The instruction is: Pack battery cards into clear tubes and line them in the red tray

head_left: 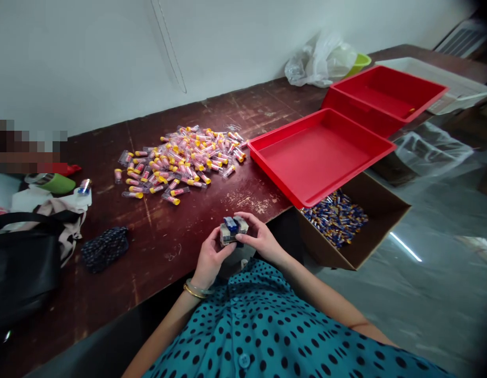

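Observation:
Both hands meet just beyond the table's front edge, around a small block-like bundle (229, 231) of pale layered pieces with a dark blue strip across its middle. I cannot tell exactly what the bundle is. My left hand (210, 256) grips its left side, thumb toward me. On the other side, my right hand (262, 239) has its thumb pressed on the near face and its fingers curled behind. Farther back lies a loose heap of small clear tubes (184, 157) with yellow caps and pink contents.
Red trays (325, 152) overlap at the right, jutting past the table edge. Below them a cardboard box (369, 236) holds many small blue-and-gold pieces. Left are a black bag (26, 268), a dark patterned cloth item (105, 249) and a green cup (56, 182). A plastic bag (318, 60) lies by the wall.

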Demonstrator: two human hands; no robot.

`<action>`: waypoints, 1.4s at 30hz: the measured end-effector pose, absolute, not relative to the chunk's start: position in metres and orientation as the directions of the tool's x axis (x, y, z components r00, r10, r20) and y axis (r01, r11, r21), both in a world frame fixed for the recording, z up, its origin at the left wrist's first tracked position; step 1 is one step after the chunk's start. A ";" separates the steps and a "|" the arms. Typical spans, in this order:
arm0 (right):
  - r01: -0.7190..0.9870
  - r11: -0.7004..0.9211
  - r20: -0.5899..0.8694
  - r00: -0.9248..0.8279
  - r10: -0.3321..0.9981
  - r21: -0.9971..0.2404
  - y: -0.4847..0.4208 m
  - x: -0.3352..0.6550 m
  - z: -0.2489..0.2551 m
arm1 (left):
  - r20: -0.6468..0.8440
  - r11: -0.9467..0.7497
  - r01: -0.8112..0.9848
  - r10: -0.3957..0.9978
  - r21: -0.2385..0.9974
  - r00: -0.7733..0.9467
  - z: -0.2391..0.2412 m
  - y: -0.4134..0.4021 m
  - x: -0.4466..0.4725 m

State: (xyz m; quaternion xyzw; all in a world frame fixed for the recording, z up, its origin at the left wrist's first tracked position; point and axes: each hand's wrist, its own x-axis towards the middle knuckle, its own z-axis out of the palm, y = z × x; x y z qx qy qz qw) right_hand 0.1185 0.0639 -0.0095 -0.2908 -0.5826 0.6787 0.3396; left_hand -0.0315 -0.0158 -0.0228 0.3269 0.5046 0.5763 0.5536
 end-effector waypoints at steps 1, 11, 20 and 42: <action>-0.149 -0.122 -0.009 -0.599 0.801 -0.981 0.064 0.119 -0.011 | -0.192 0.126 -0.337 0.966 0.933 -0.172 -0.023 -0.016 -0.030; -0.278 -0.346 -0.128 -0.584 0.802 -0.896 0.064 0.107 -0.019 | -0.226 0.088 -0.425 0.931 0.901 -0.287 -0.032 -0.023 -0.034; -0.489 -0.479 -0.300 -0.401 0.865 -0.729 0.064 0.097 -0.023 | -0.233 0.077 -0.377 0.891 0.923 -0.389 -0.042 -0.012 -0.036; -0.190 -0.618 -0.501 -0.432 0.750 -0.763 0.080 0.121 -0.054 | -0.313 0.105 -0.298 0.444 0.949 -0.840 -0.037 0.025 -0.332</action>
